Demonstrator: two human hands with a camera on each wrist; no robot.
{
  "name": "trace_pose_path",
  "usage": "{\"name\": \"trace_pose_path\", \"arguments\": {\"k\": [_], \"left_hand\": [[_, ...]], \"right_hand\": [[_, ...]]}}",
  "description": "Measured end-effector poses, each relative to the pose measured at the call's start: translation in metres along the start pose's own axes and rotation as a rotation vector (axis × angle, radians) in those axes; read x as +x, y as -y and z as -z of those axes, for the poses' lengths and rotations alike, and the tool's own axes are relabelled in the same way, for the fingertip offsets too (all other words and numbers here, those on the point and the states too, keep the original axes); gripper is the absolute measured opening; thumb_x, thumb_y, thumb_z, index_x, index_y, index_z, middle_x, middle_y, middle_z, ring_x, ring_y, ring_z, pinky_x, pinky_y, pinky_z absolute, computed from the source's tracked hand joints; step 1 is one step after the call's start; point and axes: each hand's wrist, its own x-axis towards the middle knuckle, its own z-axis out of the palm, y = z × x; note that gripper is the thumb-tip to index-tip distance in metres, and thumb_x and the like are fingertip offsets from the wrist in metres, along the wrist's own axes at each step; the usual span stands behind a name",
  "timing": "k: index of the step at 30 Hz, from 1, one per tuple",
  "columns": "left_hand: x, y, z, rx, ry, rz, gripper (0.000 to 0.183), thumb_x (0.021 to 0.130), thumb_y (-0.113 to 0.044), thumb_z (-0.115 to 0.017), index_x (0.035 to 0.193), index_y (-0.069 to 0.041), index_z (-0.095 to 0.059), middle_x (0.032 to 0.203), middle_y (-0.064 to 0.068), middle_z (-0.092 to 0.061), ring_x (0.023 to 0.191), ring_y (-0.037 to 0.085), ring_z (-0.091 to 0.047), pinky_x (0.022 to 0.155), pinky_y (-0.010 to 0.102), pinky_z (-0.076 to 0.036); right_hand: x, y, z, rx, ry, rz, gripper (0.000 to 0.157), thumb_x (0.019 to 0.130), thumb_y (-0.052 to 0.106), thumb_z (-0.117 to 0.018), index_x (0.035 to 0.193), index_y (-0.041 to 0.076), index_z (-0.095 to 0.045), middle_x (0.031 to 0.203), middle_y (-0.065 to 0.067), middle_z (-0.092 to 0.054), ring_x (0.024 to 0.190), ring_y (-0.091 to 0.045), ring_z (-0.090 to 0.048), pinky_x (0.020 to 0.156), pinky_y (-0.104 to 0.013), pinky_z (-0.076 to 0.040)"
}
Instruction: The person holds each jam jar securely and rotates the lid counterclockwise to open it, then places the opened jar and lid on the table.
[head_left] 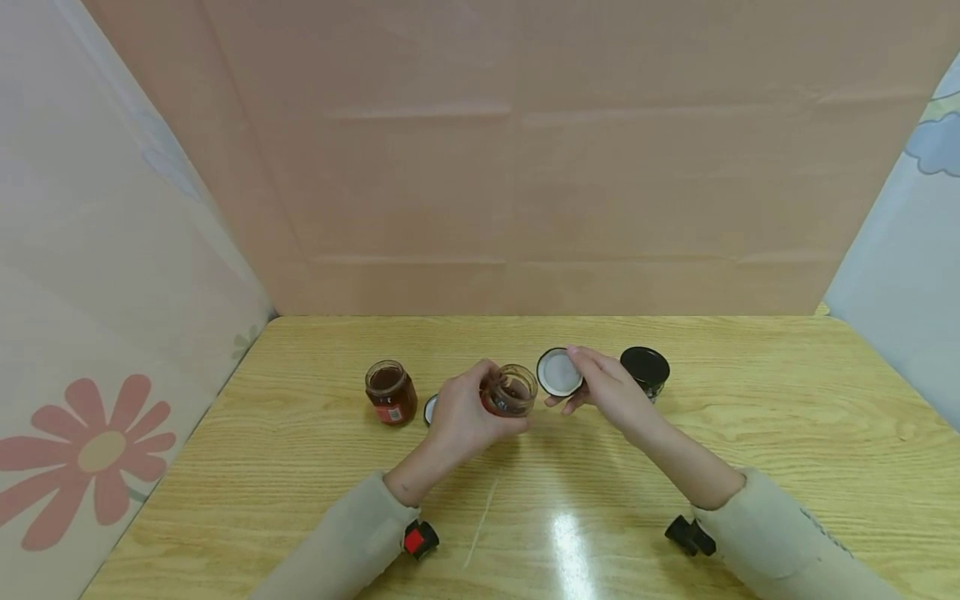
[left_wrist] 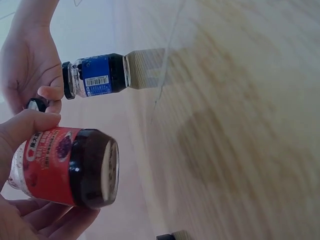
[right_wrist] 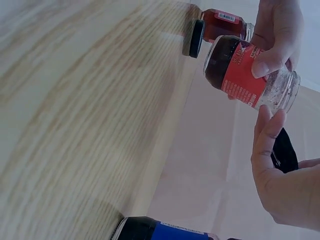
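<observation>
My left hand [head_left: 459, 419] grips a lidless glass jar [head_left: 513, 393] around its side, mouth up, above the table. A red label and dark contents show on this jar [left_wrist: 52, 165] in the left wrist view, where its base hangs over the wood. Close to the jar's rim, my right hand [head_left: 617, 400] pinches a round lid [head_left: 559, 372] by its edge. The lid's white inside faces the head camera; its black outside shows in the right wrist view. Behind my left hand, a second lid [head_left: 431, 409] lies on the table, partly hidden.
Left of my hands stands another lidless jar [head_left: 391, 395] with dark red contents and a red label. A jar with a black lid [head_left: 645, 367] and a blue label stands behind my right hand. The wooden table [head_left: 315, 492] meets a brown backdrop [head_left: 525, 208] at the far edge.
</observation>
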Motion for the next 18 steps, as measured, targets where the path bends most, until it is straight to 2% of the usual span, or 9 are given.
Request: {"name": "trace_pose_path", "arguments": {"k": [6, 10, 14, 18], "left_hand": [[0.0006, 0.0006, -0.0002, 0.025, 0.0, 0.006, 0.052, 0.061, -0.034, -0.084, 0.105, -0.015, -0.062, 0.091, -0.003, -0.067, 0.079, 0.012, -0.06, 0.065, 0.026, -0.046], [0.0015, 0.001, -0.0001, 0.029, -0.007, 0.016, 0.052, 0.061, -0.033, -0.084, 0.105, -0.015, -0.063, 0.092, -0.003, -0.067, 0.078, 0.012, -0.059, 0.065, 0.027, -0.046], [0.002, 0.0007, 0.0, 0.023, -0.012, 0.042, 0.053, 0.061, -0.033, -0.084, 0.106, -0.014, -0.065, 0.096, -0.001, -0.069, 0.083, 0.014, -0.06, 0.068, 0.03, -0.047], [0.0022, 0.001, -0.0003, 0.033, -0.021, 0.068, 0.056, 0.061, -0.034, -0.084, 0.109, -0.013, -0.065, 0.1, 0.001, -0.069, 0.091, 0.018, -0.062, 0.074, 0.035, -0.049]], "right_hand": [[0.0008, -0.0022, 0.0005, 0.002, 0.011, -0.031, 0.049, 0.102, 0.031, -0.027, 0.123, -0.01, -0.045, 0.093, -0.024, -0.064, 0.075, -0.019, -0.068, 0.067, -0.032, -0.054], [0.0006, -0.0033, 0.0002, 0.024, 0.023, -0.046, 0.047, 0.102, 0.028, -0.028, 0.124, -0.011, -0.043, 0.093, -0.02, -0.065, 0.075, -0.015, -0.068, 0.067, -0.03, -0.054], [0.0006, -0.0041, -0.0007, 0.032, 0.029, -0.061, 0.045, 0.102, 0.025, -0.027, 0.123, -0.012, -0.043, 0.094, -0.022, -0.065, 0.077, -0.019, -0.069, 0.068, -0.034, -0.055], [0.0002, -0.0043, -0.0021, 0.033, 0.018, -0.107, 0.042, 0.102, 0.021, -0.028, 0.127, -0.009, -0.042, 0.109, -0.027, -0.056, 0.078, -0.024, -0.067, 0.069, -0.036, -0.055]]}}
